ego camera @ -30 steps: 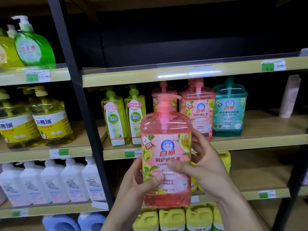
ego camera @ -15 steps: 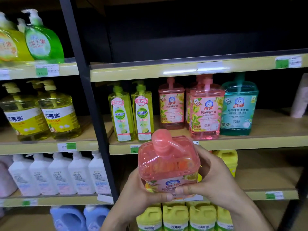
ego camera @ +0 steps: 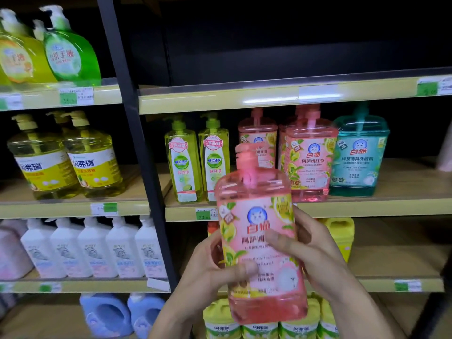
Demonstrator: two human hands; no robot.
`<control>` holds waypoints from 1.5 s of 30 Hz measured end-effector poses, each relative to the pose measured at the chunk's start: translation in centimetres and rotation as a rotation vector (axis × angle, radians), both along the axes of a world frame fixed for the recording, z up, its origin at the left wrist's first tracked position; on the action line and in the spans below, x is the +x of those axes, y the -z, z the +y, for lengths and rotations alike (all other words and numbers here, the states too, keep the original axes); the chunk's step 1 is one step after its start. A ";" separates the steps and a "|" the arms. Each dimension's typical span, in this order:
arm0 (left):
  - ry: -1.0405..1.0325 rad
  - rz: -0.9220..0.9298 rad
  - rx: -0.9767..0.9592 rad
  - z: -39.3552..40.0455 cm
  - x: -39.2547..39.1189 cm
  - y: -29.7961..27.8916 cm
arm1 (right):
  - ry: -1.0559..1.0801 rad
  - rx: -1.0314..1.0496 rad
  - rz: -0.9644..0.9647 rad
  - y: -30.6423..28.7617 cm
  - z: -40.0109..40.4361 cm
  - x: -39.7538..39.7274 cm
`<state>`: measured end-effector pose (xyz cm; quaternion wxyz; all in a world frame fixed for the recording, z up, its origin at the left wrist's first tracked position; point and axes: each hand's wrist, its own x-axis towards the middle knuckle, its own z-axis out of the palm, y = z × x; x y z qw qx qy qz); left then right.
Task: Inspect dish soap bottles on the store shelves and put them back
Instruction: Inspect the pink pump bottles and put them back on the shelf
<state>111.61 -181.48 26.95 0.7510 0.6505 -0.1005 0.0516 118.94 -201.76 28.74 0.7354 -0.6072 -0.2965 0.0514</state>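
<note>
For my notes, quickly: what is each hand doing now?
Left hand: holding the pink soap bottle.
Right hand: holding the same bottle.

Shop: price-tagged shelves (ego camera: 269,101) of soap

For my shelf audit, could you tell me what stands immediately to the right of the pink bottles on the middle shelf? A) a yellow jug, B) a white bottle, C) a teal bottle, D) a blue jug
C: a teal bottle stands right beside the pink bottles on the middle shelf.
</note>
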 end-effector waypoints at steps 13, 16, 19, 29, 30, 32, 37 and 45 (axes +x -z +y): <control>-0.031 0.251 -0.319 -2.4 1.6 -3.8 | 0.010 0.076 0.354 -3.2 2.5 1.2; 0.029 0.301 -0.425 -2.5 1.5 -3.6 | -0.017 0.021 0.414 -2.7 2.8 2.3; 0.037 0.356 -0.486 -2.3 1.8 -3.3 | -0.041 0.003 0.473 -2.1 2.9 3.1; -0.035 0.326 -0.554 -2.6 2.5 -3.3 | -0.144 0.291 0.704 -0.5 3.3 2.5; -0.038 0.313 -0.567 -2.7 2.6 -3.3 | -0.190 0.347 0.728 -0.4 3.1 2.0; -0.052 0.298 -0.605 -2.8 2.7 -2.9 | -0.283 0.417 0.724 0.0 3.7 1.3; -0.050 0.375 -0.580 -2.8 2.8 -1.2 | -0.342 0.513 0.551 0.2 4.5 0.1; -0.258 0.064 -0.055 -4.5 2.1 -3.6 | -0.142 0.343 0.554 2.6 5.2 0.4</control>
